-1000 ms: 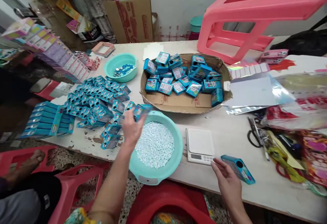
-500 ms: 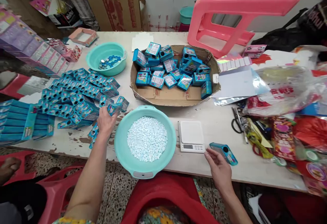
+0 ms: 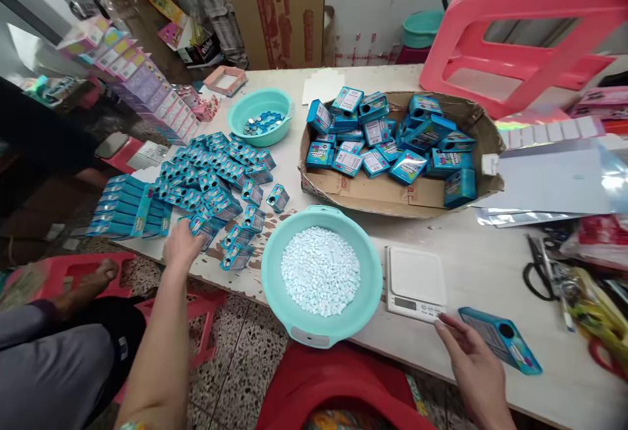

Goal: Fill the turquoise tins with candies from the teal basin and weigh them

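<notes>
My left hand (image 3: 180,247) is at the near edge of a crowd of small blue cartons with round holes in their tops, its fingers around one carton (image 3: 202,227). Several more cartons (image 3: 252,218) stand between that hand and a turquoise basin (image 3: 275,299) full of small pale blue-white pellets (image 3: 321,273). On the right, my right hand (image 3: 473,361) rests loosely with fingers extended, fingertips at the front right corner of a white digital scale (image 3: 417,279). Beside it another blue carton (image 3: 503,338) lies on its side. The scale's plate holds nothing.
A cut-down cardboard box (image 3: 383,201) holds many blue cartons. Behind the carton crowd, a smaller turquoise basin (image 3: 235,125) contains blue and silver round pieces. Scissors (image 3: 540,273) lie right; a pink stool (image 3: 441,57) stands on the table. At left sits another person (image 3: 53,358).
The view has swung left. My left hand has moved left, away from the carton it had near the basin, to one by the crowd. My right hand stays beside the scale.
</notes>
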